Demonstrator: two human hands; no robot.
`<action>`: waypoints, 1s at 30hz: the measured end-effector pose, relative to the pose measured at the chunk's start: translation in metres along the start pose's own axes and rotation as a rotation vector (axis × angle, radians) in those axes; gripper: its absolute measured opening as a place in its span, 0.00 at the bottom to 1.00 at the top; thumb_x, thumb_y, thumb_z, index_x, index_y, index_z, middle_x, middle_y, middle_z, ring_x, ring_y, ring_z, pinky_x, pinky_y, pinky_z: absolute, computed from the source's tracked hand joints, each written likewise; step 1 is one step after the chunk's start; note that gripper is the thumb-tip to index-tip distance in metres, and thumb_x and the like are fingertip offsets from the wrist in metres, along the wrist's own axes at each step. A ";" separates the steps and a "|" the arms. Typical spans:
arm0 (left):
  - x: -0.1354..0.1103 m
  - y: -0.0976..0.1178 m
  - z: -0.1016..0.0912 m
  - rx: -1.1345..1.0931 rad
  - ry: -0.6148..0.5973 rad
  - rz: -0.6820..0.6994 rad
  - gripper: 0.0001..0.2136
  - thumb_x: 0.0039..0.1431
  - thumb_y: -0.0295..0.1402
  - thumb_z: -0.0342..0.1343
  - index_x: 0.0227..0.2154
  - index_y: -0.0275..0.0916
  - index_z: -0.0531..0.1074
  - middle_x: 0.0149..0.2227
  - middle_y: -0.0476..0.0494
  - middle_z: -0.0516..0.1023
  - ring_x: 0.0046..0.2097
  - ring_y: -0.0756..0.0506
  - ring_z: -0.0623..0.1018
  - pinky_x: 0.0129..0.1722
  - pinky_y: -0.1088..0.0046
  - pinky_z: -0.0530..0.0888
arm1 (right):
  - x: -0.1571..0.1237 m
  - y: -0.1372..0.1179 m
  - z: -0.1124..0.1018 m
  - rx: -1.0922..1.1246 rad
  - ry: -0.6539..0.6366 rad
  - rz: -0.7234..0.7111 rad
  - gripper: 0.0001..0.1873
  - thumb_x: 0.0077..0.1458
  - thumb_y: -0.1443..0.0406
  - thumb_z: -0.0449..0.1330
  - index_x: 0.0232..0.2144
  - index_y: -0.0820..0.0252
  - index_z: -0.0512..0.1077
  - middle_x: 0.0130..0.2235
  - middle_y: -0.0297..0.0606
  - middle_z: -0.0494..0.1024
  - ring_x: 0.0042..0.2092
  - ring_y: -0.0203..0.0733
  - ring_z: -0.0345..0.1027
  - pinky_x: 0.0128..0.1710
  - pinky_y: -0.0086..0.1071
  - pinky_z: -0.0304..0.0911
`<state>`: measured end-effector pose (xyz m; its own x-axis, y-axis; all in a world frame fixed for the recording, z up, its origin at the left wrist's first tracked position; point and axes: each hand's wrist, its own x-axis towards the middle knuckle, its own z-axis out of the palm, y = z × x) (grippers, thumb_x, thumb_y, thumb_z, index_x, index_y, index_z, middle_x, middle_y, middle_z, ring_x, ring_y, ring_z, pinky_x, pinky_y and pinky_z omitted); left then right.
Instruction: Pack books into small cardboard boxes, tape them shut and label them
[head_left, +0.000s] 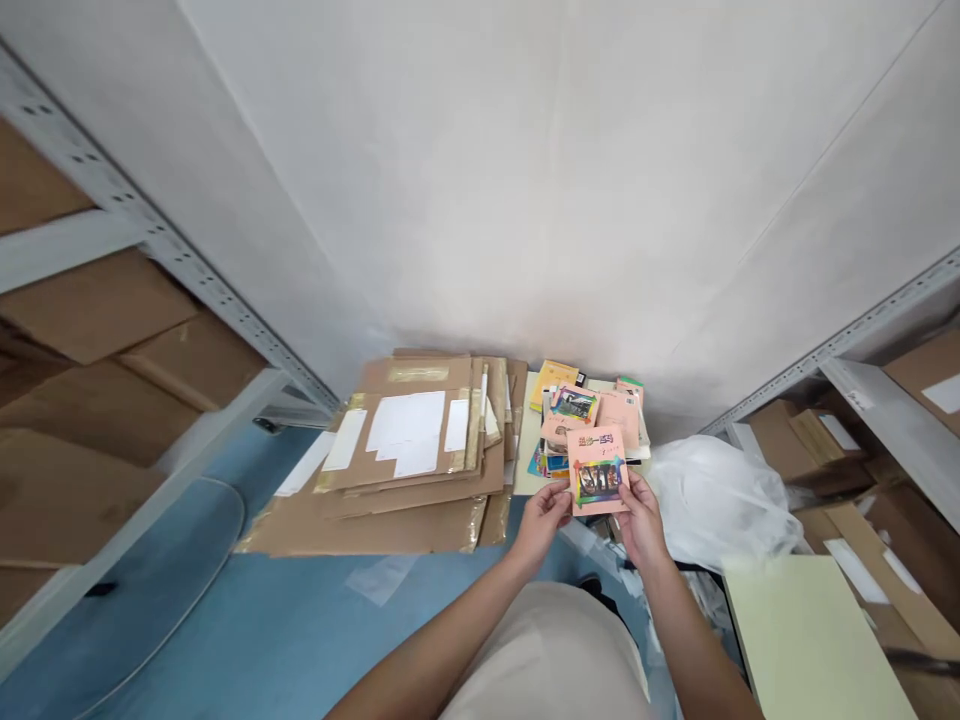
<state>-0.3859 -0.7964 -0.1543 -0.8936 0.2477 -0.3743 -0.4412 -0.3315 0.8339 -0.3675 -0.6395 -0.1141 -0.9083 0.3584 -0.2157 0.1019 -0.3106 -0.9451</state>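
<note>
While both hands were engaged with a single item, that item, a pink book, stood between them, tilted up with its cover facing the wearer. Left hand: fingers closed on the lower left edge. Right hand: fingers closed on the lower right edge and corner, the thumb over the cover. The book lay just beyond the palms, in front of a pile on a pale table.

Cover markings: one line of large dark characters along the top, too small to read with certainty; below it, a rainbow-coloured frame around a dark picture. No brand could be made out.

Pile, just beyond the held copy: one pink book with a like rainbow frame; one plain pink book, with a small dark mark near its upper right corner, illegible; one yellow book; further volumes beneath, partly hidden.

To the left of the pile: flattened cardboard, stacked, bearing clear tape and white labels, their text not legible. To the right: a white plastic bag, beside shelving that held cardboard boxes, one with a white label, again showing no readable wording. At lower right: a pale green panel.
</note>
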 end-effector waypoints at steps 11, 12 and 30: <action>-0.006 -0.025 0.074 0.395 -0.490 0.044 0.27 0.52 0.58 0.54 0.39 0.38 0.77 0.34 0.41 0.81 0.36 0.43 0.79 0.42 0.63 0.76 | -0.056 -0.014 -0.090 0.155 0.364 -0.043 0.16 0.43 0.55 0.69 0.35 0.52 0.74 0.38 0.34 0.81 0.40 0.45 0.75 0.42 0.39 0.70; -0.006 -0.029 0.083 0.427 -0.536 0.040 0.26 0.53 0.58 0.54 0.38 0.38 0.77 0.34 0.41 0.81 0.35 0.43 0.79 0.42 0.64 0.76 | -0.062 -0.017 -0.103 0.174 0.408 -0.050 0.16 0.42 0.54 0.69 0.33 0.53 0.74 0.37 0.33 0.81 0.39 0.45 0.75 0.41 0.38 0.70; -0.072 -0.177 0.310 0.677 -1.065 -0.197 0.22 0.51 0.54 0.56 0.35 0.38 0.77 0.33 0.43 0.79 0.36 0.44 0.76 0.40 0.67 0.72 | -0.207 -0.068 -0.370 0.257 1.028 -0.120 0.27 0.39 0.50 0.71 0.40 0.55 0.71 0.29 0.33 0.77 0.31 0.41 0.72 0.28 0.32 0.68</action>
<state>-0.2177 -0.4733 -0.1491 -0.1720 0.9479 -0.2682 -0.1477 0.2444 0.9584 -0.0359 -0.3665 -0.0962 -0.1163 0.9326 -0.3418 -0.1637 -0.3574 -0.9195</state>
